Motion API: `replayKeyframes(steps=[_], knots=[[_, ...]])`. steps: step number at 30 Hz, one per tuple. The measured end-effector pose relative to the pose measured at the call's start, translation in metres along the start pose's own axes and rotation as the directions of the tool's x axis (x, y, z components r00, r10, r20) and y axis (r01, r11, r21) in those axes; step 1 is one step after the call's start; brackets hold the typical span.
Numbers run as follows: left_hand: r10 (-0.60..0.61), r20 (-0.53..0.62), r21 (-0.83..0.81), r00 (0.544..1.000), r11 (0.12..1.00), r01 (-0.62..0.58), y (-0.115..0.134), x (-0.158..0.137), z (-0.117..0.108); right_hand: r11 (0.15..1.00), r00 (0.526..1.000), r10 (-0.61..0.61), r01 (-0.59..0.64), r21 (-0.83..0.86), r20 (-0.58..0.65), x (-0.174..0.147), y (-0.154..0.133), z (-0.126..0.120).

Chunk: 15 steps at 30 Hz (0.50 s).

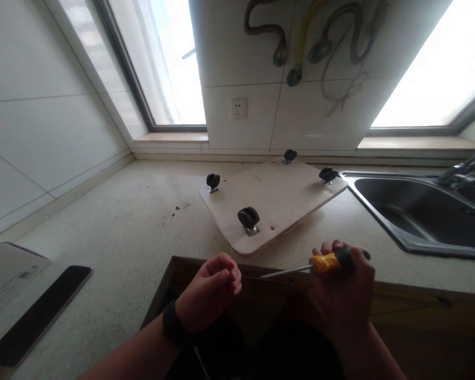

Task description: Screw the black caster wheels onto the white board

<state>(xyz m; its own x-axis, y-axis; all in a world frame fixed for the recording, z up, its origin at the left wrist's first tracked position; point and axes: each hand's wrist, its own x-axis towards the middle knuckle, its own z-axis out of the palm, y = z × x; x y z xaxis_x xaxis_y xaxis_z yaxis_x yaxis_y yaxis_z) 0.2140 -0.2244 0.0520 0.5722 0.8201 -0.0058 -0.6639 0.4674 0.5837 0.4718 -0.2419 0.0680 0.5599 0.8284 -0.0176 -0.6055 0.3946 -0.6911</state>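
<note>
The right grip [343,289] at four o'clock holds a yellow-and-black screwdriver [324,263], shaft toward nine; the left grip [210,285] at seven is pinched. Centrally, a board [271,192] with four black casters [247,217] rests on the surface [119,221].

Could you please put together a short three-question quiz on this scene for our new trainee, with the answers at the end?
1. How many black casters show on the pale board?
2. True or false: the person's left hand holds the yellow-and-black screwdriver.
3. Which way does the screwdriver's tip point?
a) toward the sink
b) toward the left hand
c) up at the wall socket

Key:
1. Four, one near each corner.
2. False: the right hand holds it.
3. b
</note>
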Motion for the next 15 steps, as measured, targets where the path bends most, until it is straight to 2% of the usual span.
replayKeyframes(steps=[5,9,15], knots=[[-0.074,-0.052,-0.108,0.996,0.992,0.068,-0.014,-0.004,0.006,0.987,0.982,-0.150,0.156,-0.045,0.112,-0.024,-0.013,0.025],[-0.082,-0.072,-0.111,0.994,0.991,0.073,-0.017,-0.005,0.005,0.975,0.962,-0.173,0.197,-0.101,0.211,-0.031,-0.017,0.028],[-0.086,-0.063,-0.100,0.994,0.992,0.079,-0.019,-0.004,0.005,0.972,0.956,-0.186,0.213,-0.099,0.225,-0.033,-0.018,0.032]])
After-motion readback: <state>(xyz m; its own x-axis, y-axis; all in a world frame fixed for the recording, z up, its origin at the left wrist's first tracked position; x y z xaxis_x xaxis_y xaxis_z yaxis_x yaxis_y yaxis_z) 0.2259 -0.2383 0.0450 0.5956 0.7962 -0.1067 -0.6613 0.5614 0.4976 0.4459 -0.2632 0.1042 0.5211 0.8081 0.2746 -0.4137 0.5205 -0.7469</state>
